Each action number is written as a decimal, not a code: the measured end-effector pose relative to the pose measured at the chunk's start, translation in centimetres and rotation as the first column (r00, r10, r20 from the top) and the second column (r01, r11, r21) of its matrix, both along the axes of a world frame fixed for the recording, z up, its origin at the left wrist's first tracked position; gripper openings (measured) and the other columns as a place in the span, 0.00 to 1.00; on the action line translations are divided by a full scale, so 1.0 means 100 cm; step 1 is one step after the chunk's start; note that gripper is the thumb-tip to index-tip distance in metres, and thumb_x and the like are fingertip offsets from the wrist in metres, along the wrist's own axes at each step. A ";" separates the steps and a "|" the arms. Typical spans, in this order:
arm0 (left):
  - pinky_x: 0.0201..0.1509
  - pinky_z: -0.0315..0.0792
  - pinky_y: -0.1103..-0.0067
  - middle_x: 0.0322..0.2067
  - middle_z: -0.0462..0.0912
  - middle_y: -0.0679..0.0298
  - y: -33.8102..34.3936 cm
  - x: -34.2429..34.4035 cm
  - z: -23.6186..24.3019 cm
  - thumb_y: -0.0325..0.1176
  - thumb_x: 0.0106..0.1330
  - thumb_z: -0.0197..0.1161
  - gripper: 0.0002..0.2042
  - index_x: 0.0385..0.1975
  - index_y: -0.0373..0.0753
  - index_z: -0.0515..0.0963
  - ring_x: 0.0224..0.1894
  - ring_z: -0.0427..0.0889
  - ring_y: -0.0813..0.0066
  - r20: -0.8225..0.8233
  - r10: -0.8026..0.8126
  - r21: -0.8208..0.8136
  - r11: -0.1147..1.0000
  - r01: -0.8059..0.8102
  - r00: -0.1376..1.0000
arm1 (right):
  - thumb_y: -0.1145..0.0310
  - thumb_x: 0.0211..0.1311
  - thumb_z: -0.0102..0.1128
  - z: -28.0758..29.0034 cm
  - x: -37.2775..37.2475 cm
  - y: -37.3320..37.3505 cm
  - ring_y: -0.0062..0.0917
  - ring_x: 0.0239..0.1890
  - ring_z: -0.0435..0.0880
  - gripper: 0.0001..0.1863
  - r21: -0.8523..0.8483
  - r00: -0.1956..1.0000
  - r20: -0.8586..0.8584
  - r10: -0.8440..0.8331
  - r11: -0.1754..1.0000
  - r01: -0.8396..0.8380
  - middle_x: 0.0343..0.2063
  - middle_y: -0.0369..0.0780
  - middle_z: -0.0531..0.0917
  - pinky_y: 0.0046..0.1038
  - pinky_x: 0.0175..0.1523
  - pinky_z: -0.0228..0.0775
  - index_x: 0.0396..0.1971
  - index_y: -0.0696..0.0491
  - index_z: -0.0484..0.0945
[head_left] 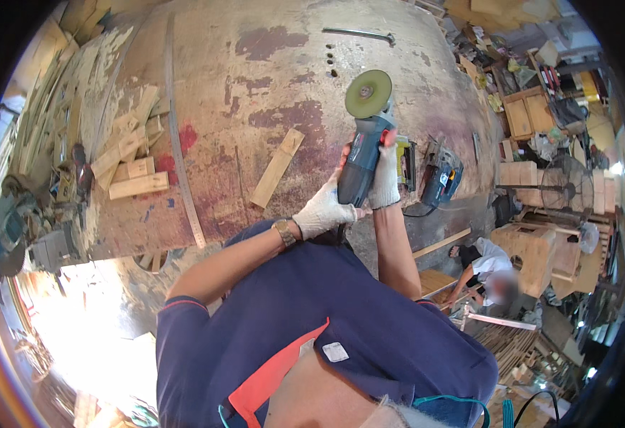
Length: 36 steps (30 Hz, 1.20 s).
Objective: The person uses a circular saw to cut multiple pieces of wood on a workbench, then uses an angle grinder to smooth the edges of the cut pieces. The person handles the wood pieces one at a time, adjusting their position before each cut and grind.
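Both my hands, in white knit gloves with bare fingertips, hold a blue angle grinder (359,165) above the worktable (212,93). Its round greenish disc (369,93) points away from me, face up. My left hand (324,211) is closed round the rear of the body, near the cord end. My right hand (386,180) grips the body's right side, close to a red part behind the head. Just right of that hand lie a yellow-green and black tool (406,162) and a blue jigsaw (441,175). Left of the grinder rests a short wooden board (277,167).
A long metal ruler (174,135) runs across the table's left part, beside a pile of wood offcuts (130,153). A thin metal bar (359,33) lies at the far side. On the right, a person (487,267) bends low near wooden boxes (523,250) and a fan (568,187).
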State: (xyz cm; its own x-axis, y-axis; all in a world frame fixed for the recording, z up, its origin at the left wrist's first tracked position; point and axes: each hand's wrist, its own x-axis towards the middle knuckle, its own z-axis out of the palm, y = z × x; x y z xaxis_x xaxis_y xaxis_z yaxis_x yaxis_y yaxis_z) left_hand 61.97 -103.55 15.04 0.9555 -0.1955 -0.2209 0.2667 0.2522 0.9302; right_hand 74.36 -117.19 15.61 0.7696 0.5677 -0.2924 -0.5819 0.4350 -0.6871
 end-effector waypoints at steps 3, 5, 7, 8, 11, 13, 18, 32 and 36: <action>0.40 0.80 0.75 0.33 0.83 0.62 0.004 0.004 0.014 0.32 0.61 0.79 0.41 0.70 0.33 0.59 0.35 0.86 0.73 -0.121 -0.239 -0.300 0.934 0.194 0.963 | 0.32 0.50 0.79 -0.024 -0.007 -0.010 0.39 0.47 0.86 0.46 0.412 0.978 0.147 0.144 0.891 -0.193 0.46 0.43 0.85 0.43 0.57 0.81 0.54 0.55 0.75; 0.40 0.80 0.72 0.29 0.84 0.61 0.003 -0.001 0.016 0.46 0.64 0.77 0.34 0.62 0.34 0.68 0.34 0.87 0.70 -0.110 -0.220 -0.240 0.952 0.189 0.969 | 0.44 0.52 0.79 -0.014 -0.019 0.002 0.41 0.48 0.86 0.39 0.322 0.997 0.078 0.028 0.945 -0.052 0.49 0.46 0.84 0.46 0.57 0.81 0.55 0.55 0.75; 0.42 0.81 0.68 0.30 0.86 0.57 0.019 0.008 0.013 0.59 0.64 0.71 0.33 0.53 0.34 0.75 0.36 0.89 0.64 -0.116 -0.303 0.247 0.913 0.323 0.946 | 0.59 0.54 0.76 0.011 -0.031 0.020 0.40 0.47 0.85 0.32 0.258 0.996 -0.012 -0.091 0.962 0.091 0.50 0.47 0.84 0.48 0.59 0.81 0.56 0.55 0.74; 0.43 0.81 0.66 0.30 0.87 0.55 0.026 0.012 0.014 0.65 0.65 0.69 0.35 0.49 0.34 0.78 0.37 0.89 0.61 -0.131 -0.350 0.471 0.801 0.369 0.928 | 0.59 0.54 0.76 -0.002 -0.028 0.011 0.38 0.47 0.85 0.32 0.224 0.996 -0.028 -0.079 0.971 0.083 0.48 0.46 0.83 0.48 0.61 0.80 0.56 0.55 0.74; 0.45 0.80 0.62 0.36 0.88 0.51 0.069 0.007 0.009 0.69 0.59 0.71 0.34 0.46 0.41 0.80 0.41 0.89 0.47 -0.146 -0.214 0.762 0.599 0.248 0.966 | 0.62 0.57 0.73 -0.046 -0.015 -0.035 0.36 0.46 0.87 0.30 0.231 0.992 -0.117 -0.042 0.970 0.068 0.44 0.45 0.83 0.44 0.55 0.83 0.56 0.56 0.73; 0.46 0.83 0.59 0.39 0.86 0.51 0.096 -0.003 -0.033 0.69 0.58 0.72 0.36 0.42 0.35 0.80 0.43 0.89 0.51 -0.042 0.003 0.951 0.305 0.039 0.999 | 0.64 0.58 0.72 -0.041 -0.009 -0.046 0.35 0.40 0.88 0.27 -0.100 0.984 -0.170 -0.059 0.994 0.042 0.40 0.44 0.84 0.40 0.47 0.84 0.55 0.56 0.73; 0.48 0.84 0.60 0.51 0.79 0.52 0.104 -0.040 -0.135 0.57 0.55 0.78 0.39 0.59 0.37 0.71 0.49 0.86 0.52 0.040 0.029 0.999 0.031 -0.041 0.999 | 0.67 0.59 0.71 -0.031 -0.008 -0.023 0.32 0.26 0.87 0.15 -0.685 0.999 -0.046 0.009 0.728 -0.038 0.28 0.40 0.84 0.33 0.35 0.83 0.43 0.57 0.80; 0.56 0.82 0.60 0.45 0.89 0.42 0.072 -0.011 -0.133 0.54 0.55 0.70 0.33 0.52 0.31 0.79 0.50 0.89 0.44 -0.401 0.199 0.706 0.690 0.163 0.894 | 0.65 0.50 0.71 -0.032 0.008 0.010 0.33 0.38 0.88 0.23 -0.942 0.875 0.278 0.397 0.289 0.168 0.37 0.44 0.89 0.35 0.47 0.79 0.48 0.56 0.82; 0.54 0.81 0.63 0.43 0.90 0.46 0.070 -0.011 -0.151 0.53 0.55 0.74 0.30 0.49 0.33 0.81 0.48 0.90 0.50 -0.373 0.210 0.640 0.763 0.087 0.904 | 0.63 0.49 0.72 -0.032 0.004 0.017 0.36 0.42 0.89 0.24 -0.956 0.864 0.259 0.433 0.244 0.164 0.38 0.45 0.89 0.36 0.50 0.79 0.48 0.56 0.83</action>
